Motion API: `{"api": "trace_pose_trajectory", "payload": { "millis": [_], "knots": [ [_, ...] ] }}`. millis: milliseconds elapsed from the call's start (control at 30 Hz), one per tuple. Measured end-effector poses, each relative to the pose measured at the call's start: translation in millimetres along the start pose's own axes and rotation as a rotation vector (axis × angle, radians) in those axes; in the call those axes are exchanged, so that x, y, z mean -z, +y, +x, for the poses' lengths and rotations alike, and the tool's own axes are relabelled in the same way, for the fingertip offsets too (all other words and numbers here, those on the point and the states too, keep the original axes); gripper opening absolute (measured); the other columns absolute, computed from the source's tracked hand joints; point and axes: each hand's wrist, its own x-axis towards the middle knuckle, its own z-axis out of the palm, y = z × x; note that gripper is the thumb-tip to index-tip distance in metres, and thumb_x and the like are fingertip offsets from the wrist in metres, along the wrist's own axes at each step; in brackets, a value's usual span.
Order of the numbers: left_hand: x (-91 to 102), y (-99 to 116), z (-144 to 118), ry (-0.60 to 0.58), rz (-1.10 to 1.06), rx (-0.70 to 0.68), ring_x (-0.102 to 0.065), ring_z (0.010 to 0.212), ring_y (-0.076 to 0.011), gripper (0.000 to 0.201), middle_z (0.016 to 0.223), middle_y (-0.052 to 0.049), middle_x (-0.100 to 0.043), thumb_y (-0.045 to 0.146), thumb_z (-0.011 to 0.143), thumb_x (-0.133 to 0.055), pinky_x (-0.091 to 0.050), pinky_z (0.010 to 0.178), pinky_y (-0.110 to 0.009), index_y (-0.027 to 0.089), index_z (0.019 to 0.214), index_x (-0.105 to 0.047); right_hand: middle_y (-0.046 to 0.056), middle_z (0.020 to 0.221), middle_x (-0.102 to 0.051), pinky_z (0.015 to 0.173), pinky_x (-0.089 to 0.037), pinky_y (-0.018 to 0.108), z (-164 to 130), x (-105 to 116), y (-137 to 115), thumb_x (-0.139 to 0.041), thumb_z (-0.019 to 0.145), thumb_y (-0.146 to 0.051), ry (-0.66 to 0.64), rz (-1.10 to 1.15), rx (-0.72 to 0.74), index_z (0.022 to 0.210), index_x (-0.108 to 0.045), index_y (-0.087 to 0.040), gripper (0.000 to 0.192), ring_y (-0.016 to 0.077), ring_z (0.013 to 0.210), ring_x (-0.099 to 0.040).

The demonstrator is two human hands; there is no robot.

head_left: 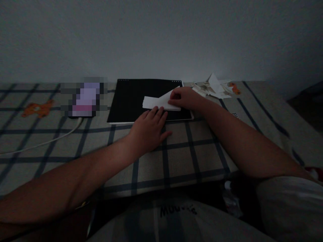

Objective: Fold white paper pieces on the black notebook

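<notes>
A folded white sheet of paper (153,102) lies on a black-covered pad (126,107), with a slanted flap rising toward its right end. My left hand (148,129) rests flat at the front edge of the pad, fingers stretched out and their tips at the paper's lower edge. At the right end of the paper, my right hand (186,98) pinches the flap between thumb and forefinger. The other fingers of that hand are curled and partly hidden.
A phone (87,99) with a lit, blurred screen lies to the left, a white cable (58,137) plugged into it. Orange cut-out shapes (37,108) lie at the far left. Folded paper pieces (214,87) are heaped at the back right against the wall (161,40). A checked cloth (176,154) covers the table.
</notes>
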Motion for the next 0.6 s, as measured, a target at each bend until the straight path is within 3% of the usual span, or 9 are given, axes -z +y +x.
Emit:
{"api": "trace_pose_trajectory", "payload": {
  "millis": [100, 267, 467, 600],
  "knots": [
    [-1.9, -0.4, 2.3, -0.003, -0.012, -0.019, -0.039, 0.174, -0.0359, 0.077, 0.187, -0.022, -0.037, 0.055, 0.121, -0.042, -0.039, 0.138, -0.047, 0.006, 0.18, -0.039, 0.007, 0.09, -0.076, 0.082, -0.052, 0.04, 0.0, 0.0, -0.4, -0.078, 0.094, -0.033, -0.003, 0.01, 0.0, 0.093, -0.077, -0.021, 0.012, 0.0247, 0.089, -0.067],
    [-0.3, -1.6, 3.1, -0.006, -0.016, -0.024, -0.042, 0.173, -0.0369, 0.077, 0.186, -0.023, -0.04, 0.055, 0.121, -0.042, -0.044, 0.134, -0.049, 0.006, 0.179, -0.041, 0.007, 0.095, -0.076, 0.085, -0.051, 0.039, -1.1, 1.5, -0.5, -0.077, 0.094, -0.034, -0.015, 0.026, 0.017, 0.097, -0.077, -0.021, 0.013, 0.0249, 0.091, -0.067],
    [-1.1, -4.0, 3.4, 0.019, -0.017, -0.03, -0.046, 0.171, -0.0376, 0.074, 0.183, -0.022, -0.045, 0.055, 0.12, -0.044, -0.048, 0.13, -0.05, 0.009, 0.178, -0.045, 0.01, 0.114, -0.079, 0.09, -0.054, 0.042, -4.7, 3.3, 0.6, -0.083, 0.088, -0.044, -0.046, 0.043, 0.051, 0.124, -0.079, -0.023, 0.041, 0.0289, 0.098, -0.069],
    [0.6, -2.9, 4.3, 0.002, -0.022, -0.032, -0.045, 0.171, -0.0381, 0.076, 0.184, -0.024, -0.044, 0.054, 0.12, -0.045, -0.046, 0.133, -0.05, 0.005, 0.178, -0.044, 0.01, 0.118, -0.079, 0.091, -0.055, 0.042, -5.4, 2.9, 0.2, -0.084, 0.088, -0.042, -0.063, 0.009, 0.032, 0.127, -0.078, -0.025, 0.043, 0.0303, 0.102, -0.069]
  ]
}}
